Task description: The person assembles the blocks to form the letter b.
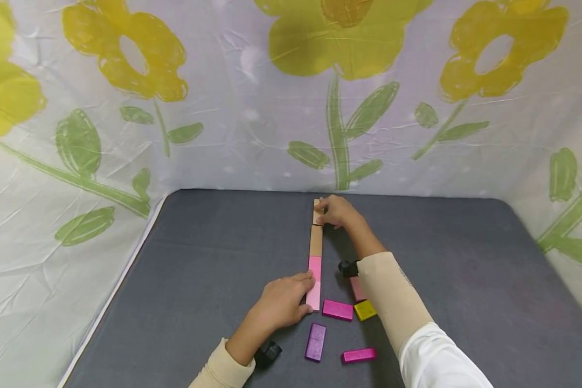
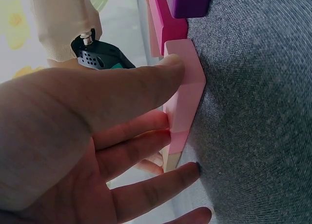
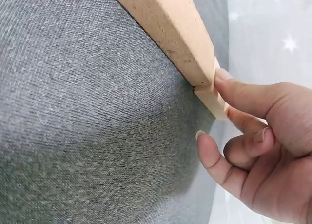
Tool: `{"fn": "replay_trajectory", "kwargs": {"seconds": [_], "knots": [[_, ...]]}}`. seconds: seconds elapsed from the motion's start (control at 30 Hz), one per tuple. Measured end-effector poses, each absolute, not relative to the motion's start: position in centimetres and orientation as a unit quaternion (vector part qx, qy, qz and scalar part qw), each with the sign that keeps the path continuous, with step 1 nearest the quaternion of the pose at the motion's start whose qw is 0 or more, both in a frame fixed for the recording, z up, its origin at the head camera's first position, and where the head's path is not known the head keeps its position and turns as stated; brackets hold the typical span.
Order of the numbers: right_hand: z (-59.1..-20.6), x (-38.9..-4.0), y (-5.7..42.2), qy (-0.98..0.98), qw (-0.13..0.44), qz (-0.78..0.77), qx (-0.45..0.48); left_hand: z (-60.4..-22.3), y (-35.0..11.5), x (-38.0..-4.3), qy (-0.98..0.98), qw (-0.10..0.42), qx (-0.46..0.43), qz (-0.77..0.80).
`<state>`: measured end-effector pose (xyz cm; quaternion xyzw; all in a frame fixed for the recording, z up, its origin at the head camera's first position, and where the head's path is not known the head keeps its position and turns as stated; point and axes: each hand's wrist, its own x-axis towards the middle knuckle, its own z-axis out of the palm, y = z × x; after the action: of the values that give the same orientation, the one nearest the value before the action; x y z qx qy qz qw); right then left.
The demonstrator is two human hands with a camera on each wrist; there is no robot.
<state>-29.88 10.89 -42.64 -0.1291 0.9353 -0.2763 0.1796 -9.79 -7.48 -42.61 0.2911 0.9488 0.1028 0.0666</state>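
Observation:
Four blocks lie end to end in a straight row running away from me. Nearest is a light pink block, then a brighter pink block, a tan wooden block and a pale wooden block farthest off. My left hand rests beside the near end, its thumb on the light pink block and its extended fingers along the row's left side. At the far end my right hand pinches the pale wooden block between thumb and index finger, the other fingers loosely bent.
Loose blocks lie right of the row's near end: magenta, yellow, and a dusty pink one partly behind the right sleeve. Closer to me are a purple block and another magenta block. A flowered curtain hangs behind the grey table.

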Motion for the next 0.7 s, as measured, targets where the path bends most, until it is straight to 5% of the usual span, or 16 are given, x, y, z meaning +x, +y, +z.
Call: {"fn": "replay_trajectory", "kwargs": {"seconds": [0.7], "knots": [[-42.9, -28.4, 10.2, 0.954, 0.139, -0.218, -0.153, -42.7, -7.2, -9.7, 0.952, 0.079, 0.279, 0.094]]}}
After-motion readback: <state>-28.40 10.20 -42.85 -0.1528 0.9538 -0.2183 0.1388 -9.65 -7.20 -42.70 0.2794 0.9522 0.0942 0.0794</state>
